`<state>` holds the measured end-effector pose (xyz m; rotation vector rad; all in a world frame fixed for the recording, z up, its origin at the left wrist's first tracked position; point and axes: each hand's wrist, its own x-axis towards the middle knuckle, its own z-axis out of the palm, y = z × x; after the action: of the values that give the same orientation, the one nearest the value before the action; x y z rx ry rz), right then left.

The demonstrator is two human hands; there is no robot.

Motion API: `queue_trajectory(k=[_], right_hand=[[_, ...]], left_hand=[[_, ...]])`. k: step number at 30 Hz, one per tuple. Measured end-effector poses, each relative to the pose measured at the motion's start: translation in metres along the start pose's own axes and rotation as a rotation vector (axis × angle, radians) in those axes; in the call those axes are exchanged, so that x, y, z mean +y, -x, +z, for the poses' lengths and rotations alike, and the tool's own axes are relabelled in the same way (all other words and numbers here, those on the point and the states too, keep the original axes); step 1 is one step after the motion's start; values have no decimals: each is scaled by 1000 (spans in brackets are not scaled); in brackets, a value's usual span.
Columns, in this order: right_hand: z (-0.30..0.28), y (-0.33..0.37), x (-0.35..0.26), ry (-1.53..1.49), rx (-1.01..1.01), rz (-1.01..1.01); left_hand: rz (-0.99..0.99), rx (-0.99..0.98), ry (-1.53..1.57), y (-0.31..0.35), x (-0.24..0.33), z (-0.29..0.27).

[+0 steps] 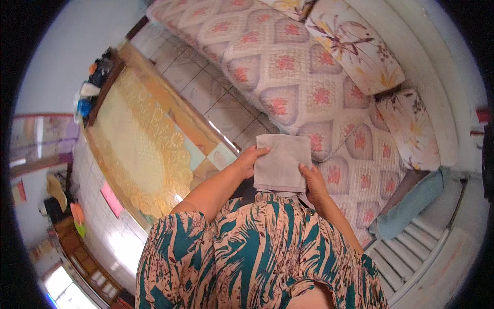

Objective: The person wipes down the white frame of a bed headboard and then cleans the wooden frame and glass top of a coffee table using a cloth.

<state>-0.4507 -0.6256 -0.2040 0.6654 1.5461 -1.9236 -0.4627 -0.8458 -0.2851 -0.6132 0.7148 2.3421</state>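
A light grey cloth, folded into a flat square, is held up in front of my body. Its layered edges show along the bottom side. My left hand grips the left edge, with the thumb on top and the other fingers hidden underneath. On the right edge, my right hand pinches the cloth lower down, thumb also on top. Just beyond the cloth lies the quilted sofa cover with pink flowers in grey-mauve shapes.
Flowered cushions lean along the sofa's back. A blue-grey cloth drapes near the white slatted side at right. To the left stands a low table with a yellow lace-patterned cover. Tiled floor runs between table and sofa.
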Motion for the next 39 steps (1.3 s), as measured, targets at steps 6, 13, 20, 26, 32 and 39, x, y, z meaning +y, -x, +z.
queue_trajectory(k=[6,13,20,26,32,39], right_hand=[[-19,-32,1,181,-82,98],[-5,-56,-8,468,-217,-32],[34,-67,-56,1175,-231,-590],[68,-79,0,1275,-405,-712],[62,-71,67,1434,-647,-519],[1,-100,56,1796,-548,-648]], left_hand=[[129,205,72,9,-17,0],[111,514,23,9,-62,-40],[24,830,104,52,-128,-103],[6,951,28,98,-153,-122],[56,1042,80,144,-176,-152],[303,1224,-161,145,-189,-180]])
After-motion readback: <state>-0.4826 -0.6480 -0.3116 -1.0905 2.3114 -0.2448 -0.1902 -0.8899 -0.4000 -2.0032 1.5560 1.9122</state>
